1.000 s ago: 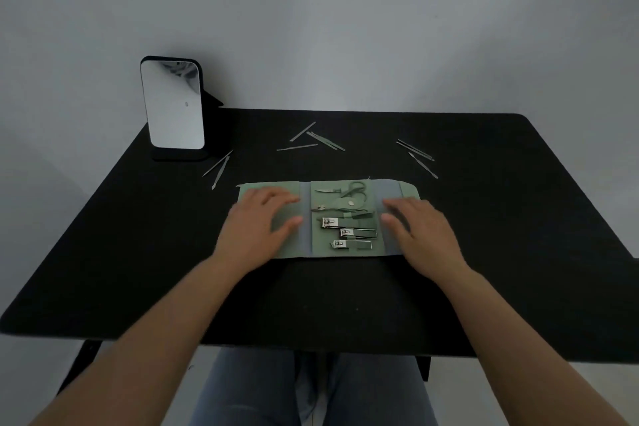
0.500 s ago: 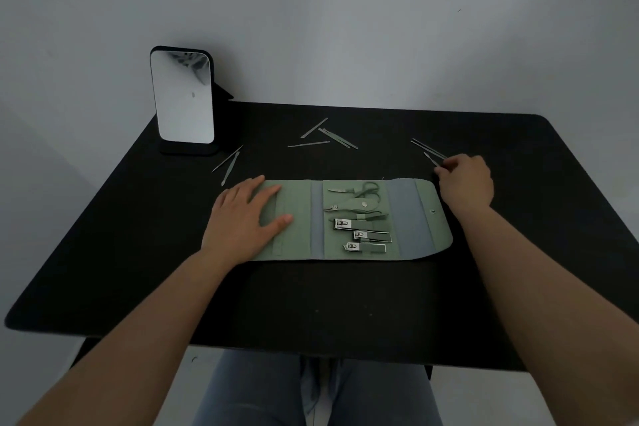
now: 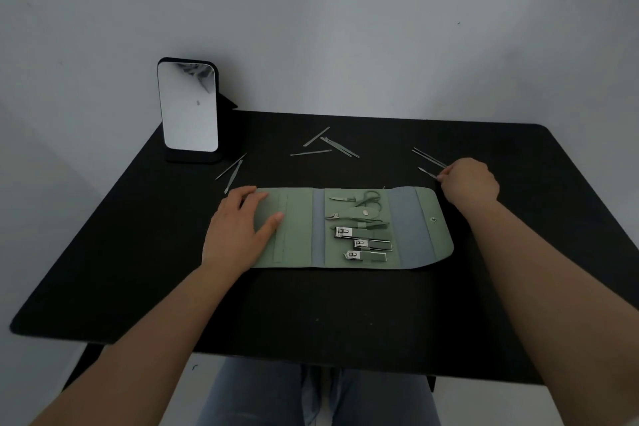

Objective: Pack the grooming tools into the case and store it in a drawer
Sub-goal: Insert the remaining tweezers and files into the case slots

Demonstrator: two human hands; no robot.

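Note:
A green fold-out case (image 3: 301, 228) lies unfolded flat in the middle of the black table (image 3: 138, 252). Its centre panel holds scissors (image 3: 368, 199), nippers and three nail clippers (image 3: 363, 244) under straps. My left hand (image 3: 238, 228) rests flat on the case's left panel, fingers spread. My right hand (image 3: 468, 183) is just past the case's right flap, fingertips pinched on the end of a thin metal tool (image 3: 427, 172) that lies on the table. Two more thin tools (image 3: 427, 156) lie right behind it.
A standing mirror (image 3: 188, 107) is at the back left. Two thin tools (image 3: 233, 168) lie in front of it, and several more (image 3: 326, 145) are scattered at the back centre. A grey wall is behind the table. My legs show below the front edge.
The case's right flap came open and flat. My right hand left the case, reached right and back, and closed its fingertips on a thin tool. My left hand stays on the left panel.

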